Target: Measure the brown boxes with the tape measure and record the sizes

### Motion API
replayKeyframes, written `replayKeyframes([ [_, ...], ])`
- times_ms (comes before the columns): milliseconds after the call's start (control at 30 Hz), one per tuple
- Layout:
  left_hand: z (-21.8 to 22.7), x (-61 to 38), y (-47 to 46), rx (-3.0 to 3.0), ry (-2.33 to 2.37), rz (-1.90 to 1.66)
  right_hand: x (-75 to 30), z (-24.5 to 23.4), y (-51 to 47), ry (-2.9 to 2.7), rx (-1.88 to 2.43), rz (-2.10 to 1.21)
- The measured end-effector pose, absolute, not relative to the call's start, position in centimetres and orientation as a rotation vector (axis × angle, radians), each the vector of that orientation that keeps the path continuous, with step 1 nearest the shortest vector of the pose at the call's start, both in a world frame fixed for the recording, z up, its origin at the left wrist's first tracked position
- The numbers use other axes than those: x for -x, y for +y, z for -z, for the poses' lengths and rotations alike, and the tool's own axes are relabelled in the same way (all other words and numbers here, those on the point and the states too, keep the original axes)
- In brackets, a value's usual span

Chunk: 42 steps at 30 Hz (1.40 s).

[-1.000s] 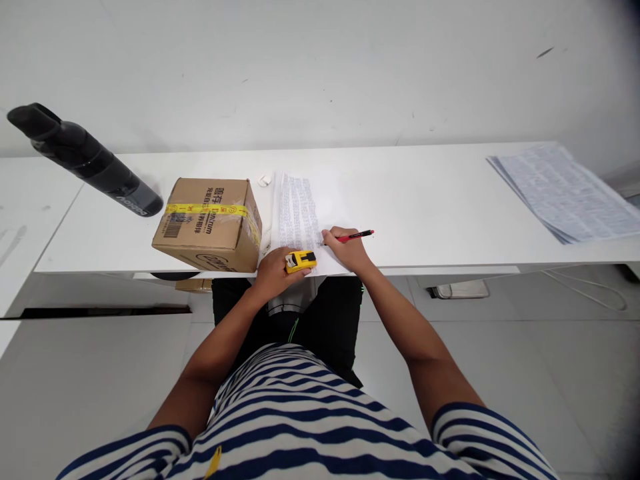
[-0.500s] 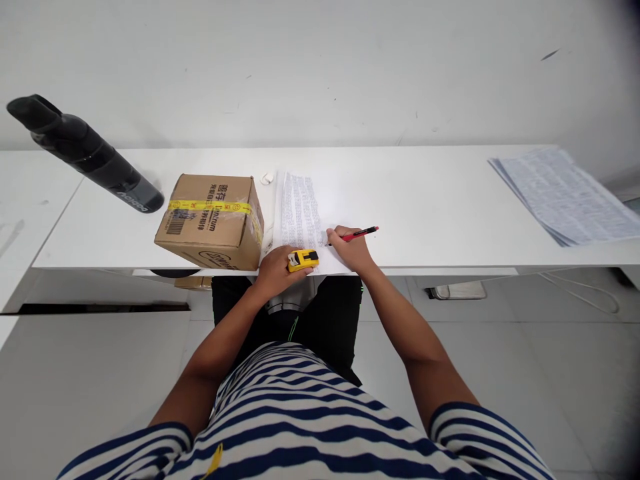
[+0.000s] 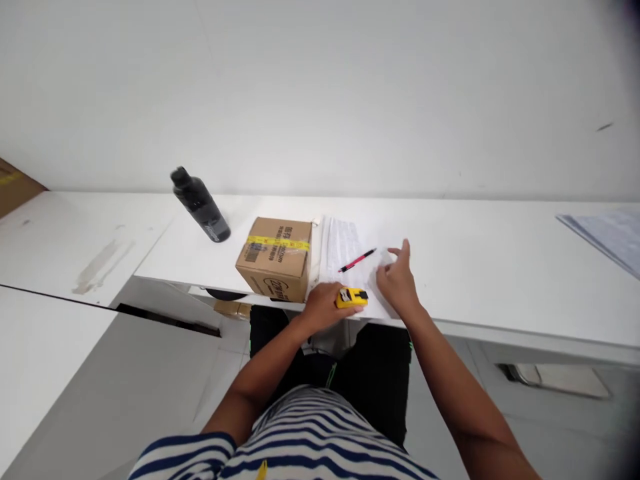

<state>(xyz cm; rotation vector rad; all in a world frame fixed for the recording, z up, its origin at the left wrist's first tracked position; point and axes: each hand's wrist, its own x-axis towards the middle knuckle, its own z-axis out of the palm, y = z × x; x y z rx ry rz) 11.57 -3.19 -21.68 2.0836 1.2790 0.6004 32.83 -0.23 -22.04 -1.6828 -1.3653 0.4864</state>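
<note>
My left hand (image 3: 323, 305) is closed around a yellow tape measure (image 3: 352, 297) with a black top, over the near edge of the written sheets. A red and black pen (image 3: 357, 260) lies slantwise on the printed paper (image 3: 341, 240), apart from both hands. On the right side of the paper is my right hand (image 3: 399, 283), palm down, with one finger stretched out and the others loosely bent; nothing shows in it. Just left of the paper stands a brown cardboard box (image 3: 274, 257) with yellow tape across its top.
A dark bottle (image 3: 203, 207) stands behind and left of the box. At the far right lies a stack of printed sheets (image 3: 607, 237). The white table (image 3: 480, 260) runs along a wall. Part of another cardboard box (image 3: 17, 189) shows at the far left.
My right hand has let go of the pen, which now lies on the paper, and its index finger has stretched out. The view has swung left. My left hand keeps the tape measure.
</note>
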Motion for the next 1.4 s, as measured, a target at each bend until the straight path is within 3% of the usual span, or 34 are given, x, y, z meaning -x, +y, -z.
replayKeyframes([
  [67, 21.0, -11.2, -4.2, -2.041, 1.198, -0.683, -32.0, 20.9, -1.9, -1.302, 1.431, -0.673],
  [167, 19.2, -10.6, -5.9, -1.983, 0.811, -1.006, -29.9, 19.3, -5.9, -1.363, 0.920, -1.269],
  [233, 17.6, -10.0, -6.9, -2.013, 0.654, -1.236, -27.8, 18.0, -8.5, -1.394, 0.598, -1.371],
  [400, 12.4, -6.3, -8.3, -2.091, 0.957, -1.580, -22.4, 14.9, -10.9, -1.502, 0.652, -1.024],
  [633, 5.8, 0.8, -10.1, -1.745, 1.299, -0.765, -21.5, 10.4, -7.6, -2.128, 0.468, -0.627],
  [833, 3.2, 5.4, -6.7, -1.592, 1.251, -0.744, -23.7, 8.9, -6.1, -2.166, 0.559, -0.586],
  [933, 2.9, 8.3, -2.4, -1.537, 1.327, -0.962, -27.0, 10.7, -5.2, -1.816, 0.874, -0.564],
  [1067, 4.6, 9.8, 3.1, -1.485, 1.367, -0.832, -30.2, 13.2, -3.5, -1.474, 1.077, -0.471],
  [1233, 7.1, 7.1, 5.2, -1.550, 1.360, -0.645, -27.8, 13.8, -1.1, -1.640, 1.084, -0.443],
  [1400, 8.3, 5.4, 4.5, -1.302, 1.291, -0.739, -24.0, 12.9, 0.4, -1.771, 1.029, -0.420],
])
